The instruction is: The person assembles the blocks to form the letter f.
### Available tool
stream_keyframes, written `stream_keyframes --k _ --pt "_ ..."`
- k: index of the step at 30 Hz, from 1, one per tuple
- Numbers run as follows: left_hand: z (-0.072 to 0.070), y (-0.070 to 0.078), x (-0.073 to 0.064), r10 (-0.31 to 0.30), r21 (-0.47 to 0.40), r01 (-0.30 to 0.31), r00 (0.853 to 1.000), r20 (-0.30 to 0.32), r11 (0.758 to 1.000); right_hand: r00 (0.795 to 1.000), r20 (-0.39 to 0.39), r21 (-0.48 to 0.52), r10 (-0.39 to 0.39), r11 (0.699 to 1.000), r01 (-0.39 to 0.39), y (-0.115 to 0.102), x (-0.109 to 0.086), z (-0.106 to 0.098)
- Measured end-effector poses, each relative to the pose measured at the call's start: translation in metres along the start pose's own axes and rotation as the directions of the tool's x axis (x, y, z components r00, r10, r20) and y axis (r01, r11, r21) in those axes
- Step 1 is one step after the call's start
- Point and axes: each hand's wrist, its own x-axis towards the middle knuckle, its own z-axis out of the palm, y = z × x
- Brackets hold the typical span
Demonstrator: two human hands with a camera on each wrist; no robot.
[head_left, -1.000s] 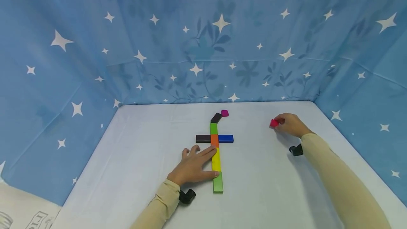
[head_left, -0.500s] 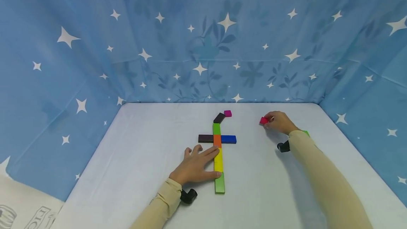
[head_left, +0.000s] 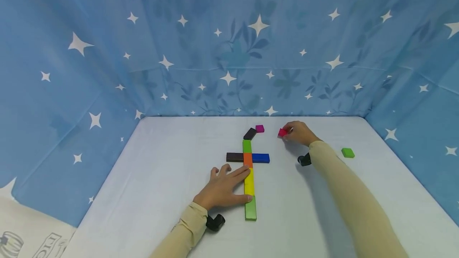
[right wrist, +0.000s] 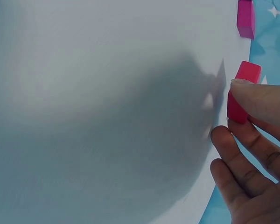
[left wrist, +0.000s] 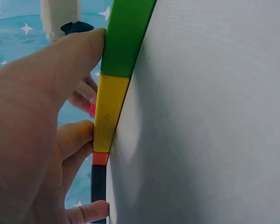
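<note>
My right hand (head_left: 300, 132) pinches a red block (head_left: 282, 132) between thumb and fingers at the back of the table, right of a small magenta block (head_left: 259, 128). In the right wrist view the red block (right wrist: 237, 112) is partly hidden by the thumb. My left hand (head_left: 220, 189) lies spread over a column of flat blocks. Its fingertips touch near where the orange block (head_left: 248, 159) meets the yellow block (head_left: 249, 182); the thumb rests where yellow meets the lower green block (head_left: 250, 209). A black block (head_left: 234, 157) and a blue block (head_left: 261, 158) flank the orange one.
Above the orange block lies another green block (head_left: 247, 146), topped by a slanted black block (head_left: 250, 133) leading to the magenta one. A separate green block (head_left: 348, 153) sits on the right of the white table (head_left: 161, 162). A blue starry curtain (head_left: 201, 51) stands behind.
My right hand has carried the red block leftward towards the magenta block. The separate green block at right, earlier hidden by the sleeve, now shows. My left hand stays on the column.
</note>
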Motion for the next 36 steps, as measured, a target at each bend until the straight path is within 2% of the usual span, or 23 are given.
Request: stream_keyframes --k 9,17,22,36 --pt "0.002 0.003 0.0 0.035 0.01 -0.034 0.999 -0.028 0.999 0.999 0.009 0.011 -0.036 0.999 0.036 -0.014 0.017 0.005" --pt "0.002 0.004 0.001 0.012 0.018 -0.012 1.0 -0.013 1.0 1.0 0.011 -0.018 -0.022 1.0 0.022 -0.023 0.033 0.015" --pt "0.002 0.004 0.0 0.001 0.008 -0.001 1.0 -0.008 1.0 1.0 0.0 -0.051 -0.013 0.999 0.013 -0.026 0.036 0.021" --pt "0.0 0.001 -0.001 -0.003 0.017 0.003 1.0 -0.007 1.0 1.0 -0.023 -0.063 -0.003 0.998 0.001 -0.031 0.039 0.029"
